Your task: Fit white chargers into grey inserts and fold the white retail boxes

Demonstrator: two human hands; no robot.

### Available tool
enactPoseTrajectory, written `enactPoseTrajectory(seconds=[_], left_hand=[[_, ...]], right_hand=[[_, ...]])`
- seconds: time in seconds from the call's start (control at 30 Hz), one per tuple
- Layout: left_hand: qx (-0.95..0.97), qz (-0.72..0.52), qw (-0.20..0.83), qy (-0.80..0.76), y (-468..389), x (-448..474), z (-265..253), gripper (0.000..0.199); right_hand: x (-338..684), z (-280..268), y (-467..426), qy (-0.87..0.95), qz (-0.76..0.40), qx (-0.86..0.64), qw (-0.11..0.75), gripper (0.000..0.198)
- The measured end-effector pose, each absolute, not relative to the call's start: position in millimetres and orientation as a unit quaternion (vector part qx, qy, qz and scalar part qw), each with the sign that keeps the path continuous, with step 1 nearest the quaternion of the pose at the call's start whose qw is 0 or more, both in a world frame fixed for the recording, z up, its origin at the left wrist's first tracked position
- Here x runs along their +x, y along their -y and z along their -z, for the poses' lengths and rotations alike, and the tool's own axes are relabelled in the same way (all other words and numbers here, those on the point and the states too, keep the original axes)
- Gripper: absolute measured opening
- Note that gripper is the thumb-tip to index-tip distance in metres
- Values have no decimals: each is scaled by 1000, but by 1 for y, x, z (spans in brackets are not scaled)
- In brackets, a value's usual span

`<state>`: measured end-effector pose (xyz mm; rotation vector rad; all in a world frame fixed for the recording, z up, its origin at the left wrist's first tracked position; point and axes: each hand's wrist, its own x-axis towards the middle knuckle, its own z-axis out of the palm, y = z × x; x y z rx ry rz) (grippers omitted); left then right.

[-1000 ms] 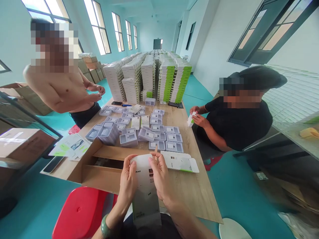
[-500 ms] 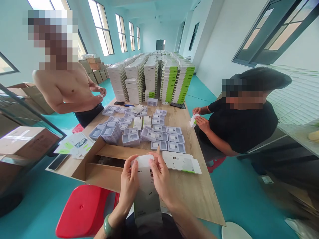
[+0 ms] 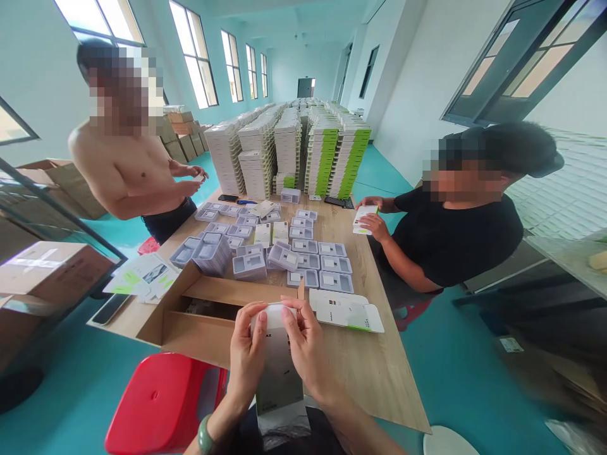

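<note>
Between my two hands is a white printed carton (image 3: 279,366), held up in front of me with its lower end over my lap. My left hand (image 3: 249,344) pinches its upper left edge, thumb in front and fingers behind. On the upper right edge, my right hand (image 3: 303,341) grips the same carton. Just beyond my hands lies an open brown cardboard box (image 3: 203,338). To the right of it, flat unfolded cartons (image 3: 346,313) rest on the table. Rows of clear plastic trays (image 3: 306,261) with small white pieces in them sit farther back.
A wooden table (image 3: 379,373) spreads before me. Tall stacks of white and green boxes (image 3: 289,151) stand behind it. One co-worker (image 3: 137,170) stands at the left; another (image 3: 469,234) sits at the right, holding a small carton. A red stool (image 3: 152,401) stands at lower left.
The carton in my hands has bulged from nearly flat into a more box-like shape. The right co-worker has turned their carton to show its broad face; the left co-worker has shifted right.
</note>
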<state>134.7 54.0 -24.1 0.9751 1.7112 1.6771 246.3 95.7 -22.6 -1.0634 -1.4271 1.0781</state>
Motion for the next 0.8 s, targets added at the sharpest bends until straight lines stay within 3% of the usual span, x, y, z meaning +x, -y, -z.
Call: enactPoseTrajectory(seconds=[0.33,0.6,0.8], left_hand=[[349,-640,274,-628,-44,138,27,35],[391,-646,223,-617,-23,141,25,25],[304,-672,296,-607,-19,146,16,33]], right_hand=[[243,24,-88,566,-464,-431,528,27],[248,7,-63,562,-410,-387,605,11],[246,6,-60,567,-384,-358,635,6]])
